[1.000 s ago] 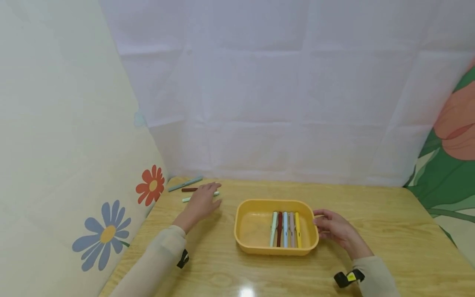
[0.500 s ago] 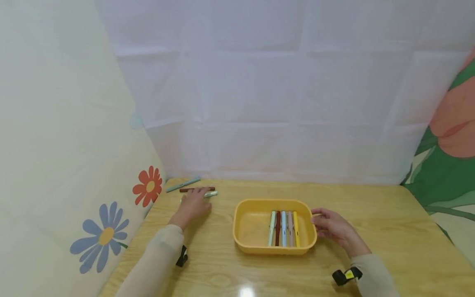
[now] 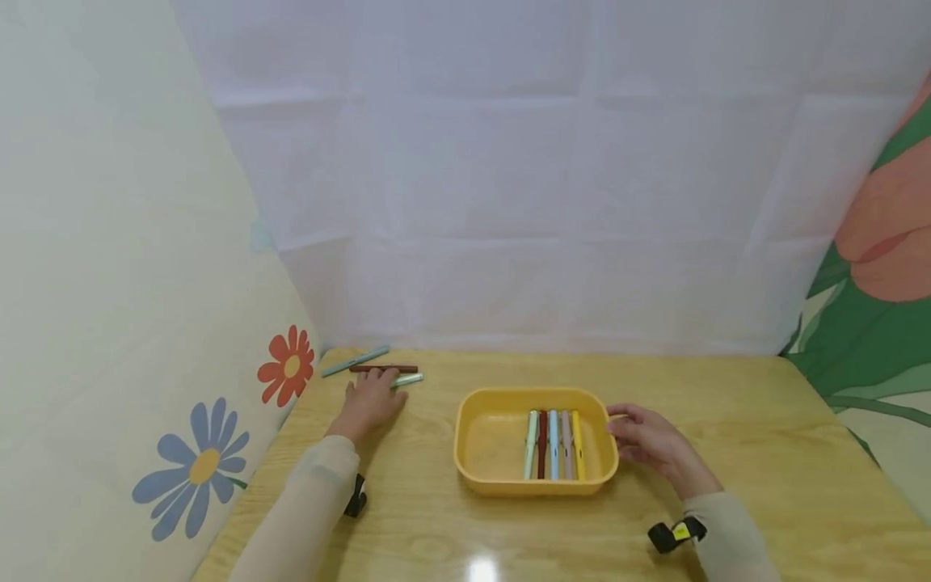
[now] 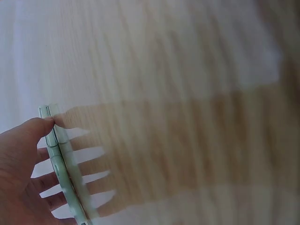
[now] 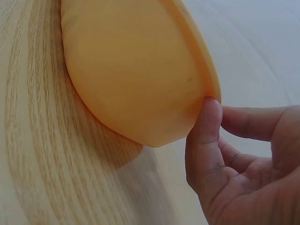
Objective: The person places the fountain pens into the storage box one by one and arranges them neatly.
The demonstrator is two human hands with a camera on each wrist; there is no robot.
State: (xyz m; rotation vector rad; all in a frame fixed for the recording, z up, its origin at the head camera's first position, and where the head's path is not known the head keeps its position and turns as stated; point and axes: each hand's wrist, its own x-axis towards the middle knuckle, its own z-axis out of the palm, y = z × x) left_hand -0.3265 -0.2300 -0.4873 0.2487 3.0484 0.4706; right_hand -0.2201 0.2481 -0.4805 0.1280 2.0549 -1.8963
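Well forward, the left hand pinches a green pen; the right hand touches a tray, grip unclear.

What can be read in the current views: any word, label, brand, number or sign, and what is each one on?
No readable text in any view.
Yellow label on the right black wrist device: too small to read.
Light green pen outside the tray: no legible lettering.
Dark red pen and grey-blue pen beyond it: too small.
Five pens in the yellow tray: too small.
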